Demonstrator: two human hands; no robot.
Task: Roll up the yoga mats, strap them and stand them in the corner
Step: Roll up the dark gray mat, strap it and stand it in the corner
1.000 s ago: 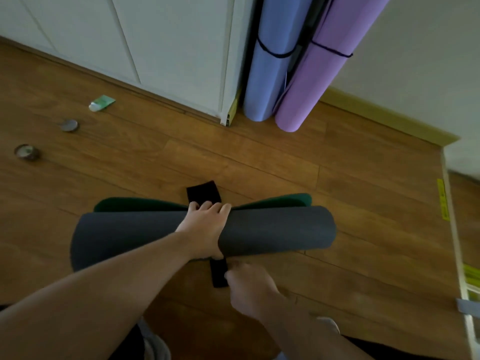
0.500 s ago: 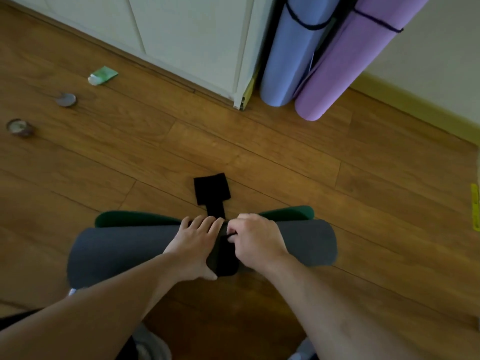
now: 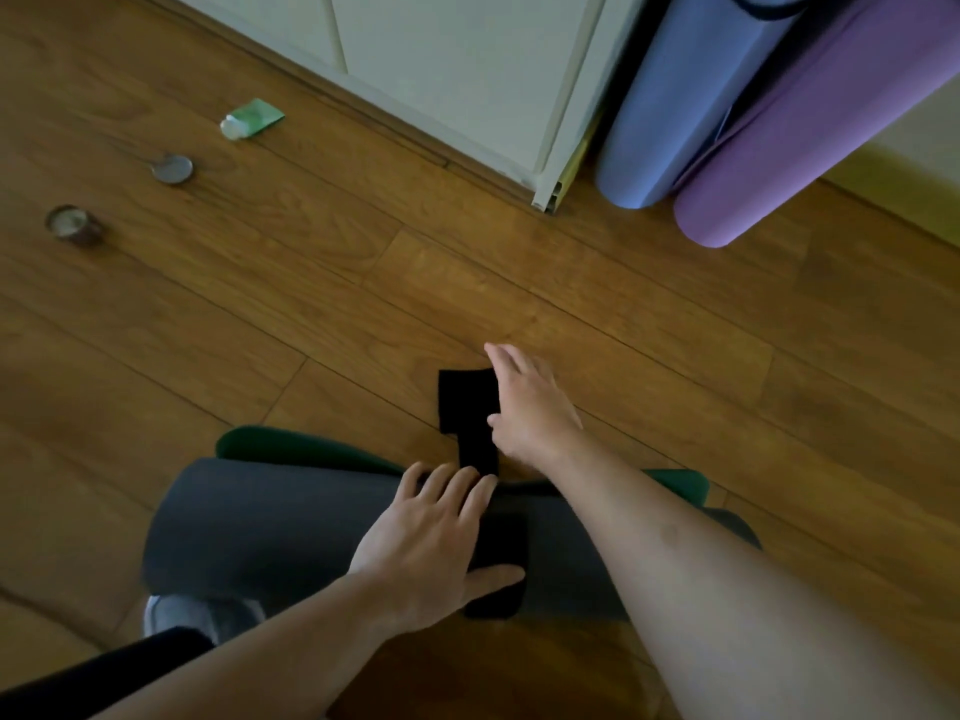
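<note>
A: Where is the grey rolled mat sitting?

B: It is lying crosswise on the floor at the near edge, well apart from the far-right corner, where a blue mat and a purple mat are standing already strapped. A green mat edge is peeking out behind the roll.

A: Hands?

B: The left hand is pressing flat on the roll, fingers straight, thumb lying on the black strap. The right hand is reaching past the roll with fingers extended, touching the strap's wide end on the floor, nothing gripped yet.

A: Handling?

B: I'm judging the foam as light, soft and springy, so it is likely wanting to unroll unless kept pinned at mid-length. The strap is looking limp, probably hook-and-loop; I'd be pinching its wide free end and pulling it back over the roll.

A: Any text?

B: Nothing readable. A green tube and two small round tins are lying by the far-left edge, labels too blurry.
</note>
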